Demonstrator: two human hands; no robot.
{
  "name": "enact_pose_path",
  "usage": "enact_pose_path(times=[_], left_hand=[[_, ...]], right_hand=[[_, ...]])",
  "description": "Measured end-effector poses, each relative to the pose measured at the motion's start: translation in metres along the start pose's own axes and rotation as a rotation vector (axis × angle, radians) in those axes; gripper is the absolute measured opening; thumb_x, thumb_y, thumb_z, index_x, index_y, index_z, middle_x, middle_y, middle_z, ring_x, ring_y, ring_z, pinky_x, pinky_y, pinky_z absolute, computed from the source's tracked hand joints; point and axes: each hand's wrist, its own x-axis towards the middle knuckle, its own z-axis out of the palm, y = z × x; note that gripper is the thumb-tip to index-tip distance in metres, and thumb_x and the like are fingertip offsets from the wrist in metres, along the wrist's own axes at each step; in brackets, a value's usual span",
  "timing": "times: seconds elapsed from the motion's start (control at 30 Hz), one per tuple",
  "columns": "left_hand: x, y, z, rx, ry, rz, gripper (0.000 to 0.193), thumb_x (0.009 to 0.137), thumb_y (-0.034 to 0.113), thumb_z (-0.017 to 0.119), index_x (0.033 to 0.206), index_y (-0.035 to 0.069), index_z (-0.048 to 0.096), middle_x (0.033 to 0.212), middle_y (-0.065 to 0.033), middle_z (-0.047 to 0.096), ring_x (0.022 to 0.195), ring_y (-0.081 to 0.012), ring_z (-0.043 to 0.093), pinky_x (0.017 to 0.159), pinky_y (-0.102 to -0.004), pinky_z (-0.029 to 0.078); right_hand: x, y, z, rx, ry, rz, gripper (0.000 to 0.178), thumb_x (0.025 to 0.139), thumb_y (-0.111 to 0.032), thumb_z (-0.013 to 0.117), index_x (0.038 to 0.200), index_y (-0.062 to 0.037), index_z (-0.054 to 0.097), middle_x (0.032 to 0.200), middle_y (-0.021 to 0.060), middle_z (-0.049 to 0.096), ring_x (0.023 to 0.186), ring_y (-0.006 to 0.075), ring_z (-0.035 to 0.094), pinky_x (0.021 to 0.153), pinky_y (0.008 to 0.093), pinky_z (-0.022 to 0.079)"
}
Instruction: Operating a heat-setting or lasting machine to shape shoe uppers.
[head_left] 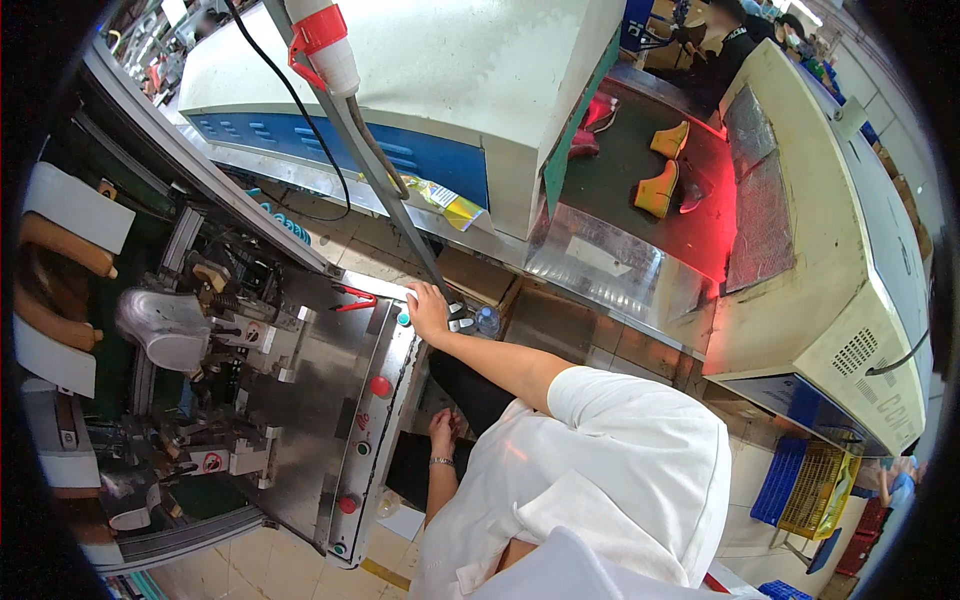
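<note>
My right hand (428,313) rests on the far corner of a metal control panel (362,420), beside a green button (404,319). Its fingers lie over the panel's edge, and nothing shows in them. Red-handled pliers (356,299) lie just left of it on the steel machine top. Nearer to me, my left hand (443,430) hangs by my dark-trousered lap, fingers loosely bent and apart, holding nothing visible. The panel also carries a red button (381,386) and another red button (347,504). Left of the steel top stands a rounded silver shoe-shaped form (168,328) among clamps.
Behind stands a cream-and-blue machine (340,150). Yellow ankle-high shoe parts (656,190) and red ones sit on a conveyor (625,150) under red light. A slanting metal post (385,190) and a plastic bottle (487,321) are beyond my right hand. Yellow and blue crates stand at right.
</note>
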Motion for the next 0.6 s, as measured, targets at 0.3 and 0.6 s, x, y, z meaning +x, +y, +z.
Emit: enact_pose_path(times=[0.3,0.6], left_hand=[[0.0029,0.0006,0.0009,-0.024,-0.015,0.004,0.007,0.087,0.018,0.056,0.09,0.011,0.055,0.079,-0.0012,0.06,0.068,-0.013,0.057,0.058,-0.0282,0.047],[-0.0028,-0.0001,0.0037,0.101,0.046,0.04,0.014,0.086,0.027,0.058,0.086,0.013,0.058,0.077,0.0017,0.061,0.068,-0.0093,0.059,0.059,-0.0262,0.046]], right_hand=[[0.0008,-0.0008,-0.002,0.008,0.019,-0.011,0.018,0.082,-0.018,0.053,0.097,-0.0069,0.056,0.095,0.0103,0.057,0.094,0.0302,0.051,0.08,0.0396,0.041],[0.0014,0.0036,-0.0013,0.001,-0.009,-0.026,0.021,0.081,-0.016,0.054,0.099,-0.0056,0.056,0.099,0.0105,0.057,0.096,0.0291,0.051,0.083,0.0389,0.04]])
